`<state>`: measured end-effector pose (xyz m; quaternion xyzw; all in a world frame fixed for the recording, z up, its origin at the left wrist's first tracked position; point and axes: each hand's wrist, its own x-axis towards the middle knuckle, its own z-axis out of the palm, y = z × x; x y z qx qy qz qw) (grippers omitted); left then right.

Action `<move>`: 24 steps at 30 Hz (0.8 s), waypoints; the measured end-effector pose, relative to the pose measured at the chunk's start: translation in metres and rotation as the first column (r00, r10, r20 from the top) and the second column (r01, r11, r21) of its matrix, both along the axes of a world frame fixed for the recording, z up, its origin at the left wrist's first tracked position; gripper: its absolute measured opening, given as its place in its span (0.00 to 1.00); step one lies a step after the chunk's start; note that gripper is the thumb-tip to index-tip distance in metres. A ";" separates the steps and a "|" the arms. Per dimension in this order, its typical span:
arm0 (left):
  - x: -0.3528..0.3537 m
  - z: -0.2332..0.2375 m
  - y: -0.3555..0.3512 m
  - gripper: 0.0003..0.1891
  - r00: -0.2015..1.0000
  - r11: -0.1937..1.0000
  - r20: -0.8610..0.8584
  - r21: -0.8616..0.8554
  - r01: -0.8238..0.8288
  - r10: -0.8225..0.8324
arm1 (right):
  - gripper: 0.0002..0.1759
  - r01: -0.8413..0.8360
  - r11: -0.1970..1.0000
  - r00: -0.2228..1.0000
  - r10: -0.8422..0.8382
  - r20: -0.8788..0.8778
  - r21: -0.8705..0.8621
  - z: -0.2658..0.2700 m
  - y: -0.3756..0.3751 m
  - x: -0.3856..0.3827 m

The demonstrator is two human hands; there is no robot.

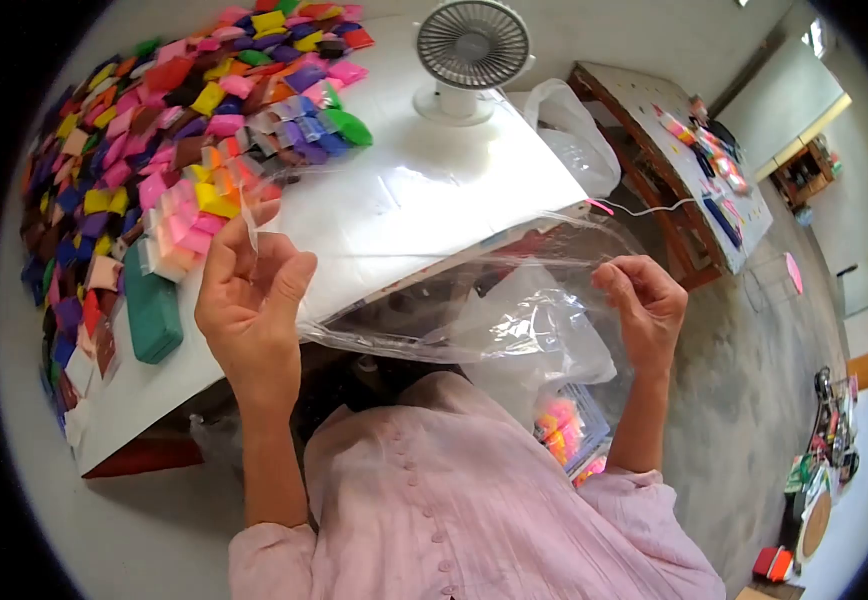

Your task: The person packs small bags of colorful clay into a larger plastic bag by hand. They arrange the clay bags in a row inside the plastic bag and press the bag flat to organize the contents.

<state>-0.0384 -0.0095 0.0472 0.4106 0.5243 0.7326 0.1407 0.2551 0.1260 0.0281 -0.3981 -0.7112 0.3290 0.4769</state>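
A clear plastic bag point(394, 343) stretches between my two hands, above my lap and the table's front edge. My left hand point(254, 300) is raised over the table with its fingers curled, and a thin edge of the plastic shows between them. On the other side my right hand point(644, 300) pinches the bag's far end with thumb and fingertips, over the floor. Left of my left hand a green block-like case point(152, 305) lies on the table, beside a row of small pink and peach packets point(182, 222).
A large pile of colourful packets point(114, 160) covers the left of the white table point(404, 200). A small fan point(472, 50) stands at its back. A white plastic bag point(529, 320) hangs below the front edge. Another table point(644, 110) with items stands right.
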 end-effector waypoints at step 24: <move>0.035 0.045 -0.011 0.50 0.449 0.849 -0.846 0.008 -0.529 0.288 | 0.12 -0.160 0.984 0.782 0.178 -0.597 0.084 0.057 0.017 -0.125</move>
